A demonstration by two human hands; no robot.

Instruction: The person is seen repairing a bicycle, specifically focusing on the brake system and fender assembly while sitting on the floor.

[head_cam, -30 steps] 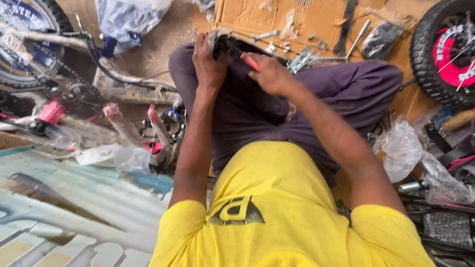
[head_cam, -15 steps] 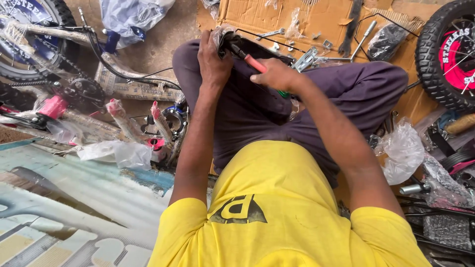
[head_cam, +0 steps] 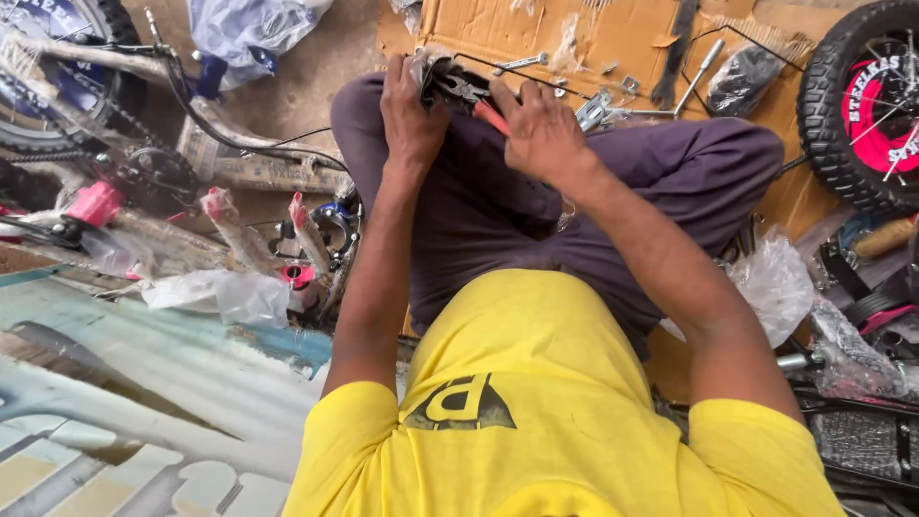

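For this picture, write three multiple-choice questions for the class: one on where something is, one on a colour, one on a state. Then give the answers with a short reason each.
1. Where does the small black-tyred wheel lie?
A. top right, on the cardboard
B. bottom left
C. on the person's lap

2. What colour are the handles of the pliers?
A. green
B. red
C. white

3. How are the two hands placed?
A. both at the pliers and plastic-wrapped part
B. both resting on the floor
C. one behind the back

Answers: 1 A, the wheel sits at the top right edge on the cardboard. 2 B, a red handle shows between the hands. 3 A, the left hand and right hand meet above the knees around the tool.
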